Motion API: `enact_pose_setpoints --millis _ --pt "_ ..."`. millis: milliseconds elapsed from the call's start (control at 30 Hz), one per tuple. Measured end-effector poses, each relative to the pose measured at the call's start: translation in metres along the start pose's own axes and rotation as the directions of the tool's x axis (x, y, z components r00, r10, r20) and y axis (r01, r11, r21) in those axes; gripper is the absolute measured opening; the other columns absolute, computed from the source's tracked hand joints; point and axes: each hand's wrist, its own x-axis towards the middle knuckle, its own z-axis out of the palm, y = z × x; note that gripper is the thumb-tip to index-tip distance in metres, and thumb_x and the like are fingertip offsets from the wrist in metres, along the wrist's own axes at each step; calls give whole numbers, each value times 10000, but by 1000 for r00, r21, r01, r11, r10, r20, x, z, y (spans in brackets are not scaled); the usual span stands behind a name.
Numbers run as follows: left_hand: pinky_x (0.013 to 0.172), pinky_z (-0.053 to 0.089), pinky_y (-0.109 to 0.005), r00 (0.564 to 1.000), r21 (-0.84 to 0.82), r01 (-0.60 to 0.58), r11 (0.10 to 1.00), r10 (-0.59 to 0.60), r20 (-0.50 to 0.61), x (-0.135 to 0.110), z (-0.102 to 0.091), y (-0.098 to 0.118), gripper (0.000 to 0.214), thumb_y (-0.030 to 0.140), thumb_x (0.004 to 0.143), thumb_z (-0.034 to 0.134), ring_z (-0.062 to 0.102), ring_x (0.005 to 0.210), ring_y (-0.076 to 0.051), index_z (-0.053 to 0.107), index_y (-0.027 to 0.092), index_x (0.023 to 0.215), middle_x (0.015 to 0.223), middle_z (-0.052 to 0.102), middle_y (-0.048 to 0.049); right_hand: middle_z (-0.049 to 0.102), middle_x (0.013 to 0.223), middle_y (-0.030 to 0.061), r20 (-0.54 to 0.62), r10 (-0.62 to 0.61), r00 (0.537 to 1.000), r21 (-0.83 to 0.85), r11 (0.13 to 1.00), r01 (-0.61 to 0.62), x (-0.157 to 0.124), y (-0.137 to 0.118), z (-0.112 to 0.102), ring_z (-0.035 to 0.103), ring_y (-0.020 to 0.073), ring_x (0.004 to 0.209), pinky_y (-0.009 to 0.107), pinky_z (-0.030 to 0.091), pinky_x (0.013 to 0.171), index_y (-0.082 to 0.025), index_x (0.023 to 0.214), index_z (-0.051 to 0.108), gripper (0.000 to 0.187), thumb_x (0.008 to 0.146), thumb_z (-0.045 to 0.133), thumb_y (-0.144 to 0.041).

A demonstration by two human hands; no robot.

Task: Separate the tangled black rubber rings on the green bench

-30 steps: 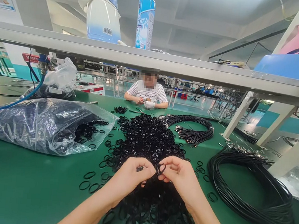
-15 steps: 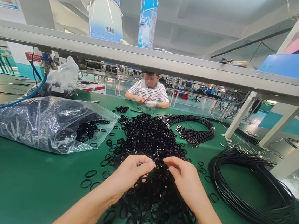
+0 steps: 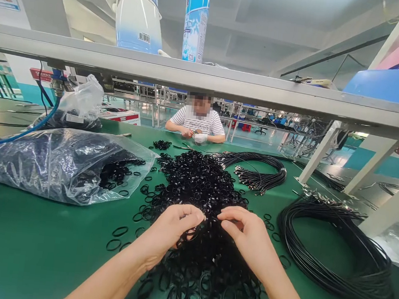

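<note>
A big heap of thin black rings covers the middle of the green table. Over its near part my left hand is closed in a pinch, thumb against forefinger. A black ring shows at its fingertips, hard to separate from the dark heap behind. Just to the right, my right hand points its fingers toward the left one, with a small gap between the hands. Its thumb and forefinger stand slightly apart, and I can make out nothing between them.
Left of the heap lies an open clear plastic bag of black rings. Coiled black cables lie at right, with another cable bundle farther back. A metal shelf crosses above. Opposite sits a person, handling something small.
Both hands keep nearly the same pose over the heap. The right thumb has shifted slightly toward the left hand. The whole view has moved a little.
</note>
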Motion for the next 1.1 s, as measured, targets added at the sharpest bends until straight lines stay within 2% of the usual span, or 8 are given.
enact_pose_setpoints --millis 67,200,333,467,667,900,1000,1100 --pt "438 192 -187 1000 6 -17 1000 17 27 0 1 0 290 456 802 571 323 486 -73 540 178 722 554 398 71 678 1012 21 11 -39 999 12 999 39 -2 -5 1 609 204 912 299 455 734 -245 827 725 177 782 560 -199" --pt "459 239 -185 997 72 -59 996 55 46 -2 4 2 256 415 818 554 359 526 -81 576 169 749 581 418 62 686 937 10 47 -27 999 116 993 21 -5 -13 9 613 176 852 272 440 701 -239 854 719 181 827 541 -232" --pt "473 270 -187 992 136 -107 985 97 75 -4 5 5 250 404 825 539 373 549 -90 591 179 728 598 418 61 679 1003 15 88 -6 996 209 978 -13 -5 -12 14 598 187 938 276 435 759 -235 823 733 158 814 575 -246" --pt "520 319 -200 987 185 -146 972 132 88 -4 5 5 246 385 828 526 387 562 -96 596 179 713 609 432 59 675 966 14 103 -6 995 251 968 -20 -6 -10 14 598 181 918 262 441 722 -215 767 716 135 795 584 -221" --pt "563 366 -220 985 303 -165 938 142 99 -2 3 2 246 363 839 497 437 584 -110 604 172 727 637 494 45 653 843 -1 112 -6 994 145 989 -11 -7 -14 14 588 156 804 246 425 655 -196 711 664 153 802 541 -209" --pt "531 334 -217 987 392 -143 909 104 119 -3 1 1 222 341 828 488 464 580 -119 600 176 729 628 518 43 642 775 -21 123 12 992 49 999 -18 -8 -17 15 536 124 676 229 394 591 -193 671 636 153 769 519 -183" --pt "509 321 -215 989 453 -144 880 118 86 -4 3 0 221 341 822 492 469 559 -119 626 179 752 624 549 40 643 758 -28 121 23 992 28 999 -26 -9 -17 15 524 120 664 222 391 591 -196 656 629 142 747 523 -172" --pt "520 321 -219 982 524 -168 835 186 18 -5 5 1 204 340 809 518 462 562 -117 647 190 757 651 589 38 633 736 -31 100 26 995 -8 1000 -25 -9 -18 16 521 122 657 224 382 589 -199 645 616 147 748 514 -173"
